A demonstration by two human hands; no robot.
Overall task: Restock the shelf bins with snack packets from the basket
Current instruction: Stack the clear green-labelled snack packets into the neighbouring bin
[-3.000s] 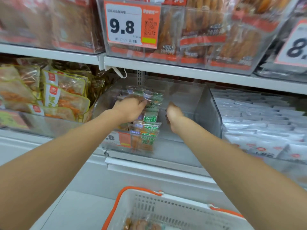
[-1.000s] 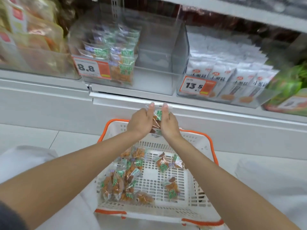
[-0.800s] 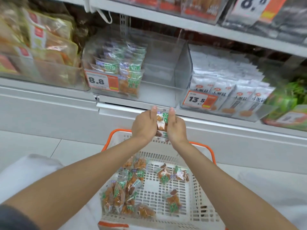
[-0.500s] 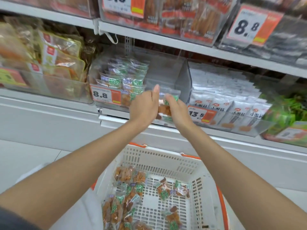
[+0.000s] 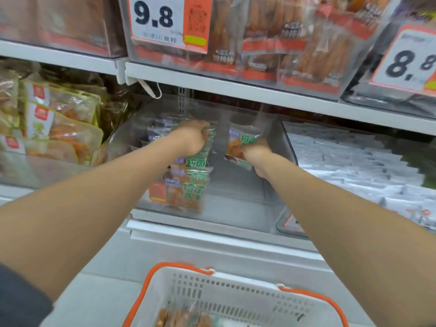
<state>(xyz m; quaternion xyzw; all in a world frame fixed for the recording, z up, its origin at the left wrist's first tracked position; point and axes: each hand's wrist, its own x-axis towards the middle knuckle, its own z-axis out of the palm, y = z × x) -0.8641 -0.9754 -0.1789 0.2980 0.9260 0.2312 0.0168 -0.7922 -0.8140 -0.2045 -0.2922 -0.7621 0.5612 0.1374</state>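
A clear shelf bin (image 5: 238, 208) holds a row of standing snack packets (image 5: 193, 192), clear with green labels and orange-brown contents, along its left side. My left hand (image 5: 192, 138) reaches into the bin, fingers curled over the tops of packets in that row. Just to its right, my right hand (image 5: 258, 153) grips one or more loose snack packets (image 5: 240, 142) above the bin's bare right half. Below, the white basket (image 5: 236, 300) with orange handles shows more packets (image 5: 181, 318) at the frame's bottom edge.
A bin of white packets (image 5: 354, 166) sits to the right, and a bin of yellow-orange bags (image 5: 66, 128) to the left. The upper shelf edge (image 5: 236, 88) hangs low over the bin, carrying trays with a 9.8 price tag (image 5: 160, 20).
Both hands rose from over the basket with packets held between them and went into the clear bin. They have parted: the left hand is on the standing row, the right hand keeps the loose packets.
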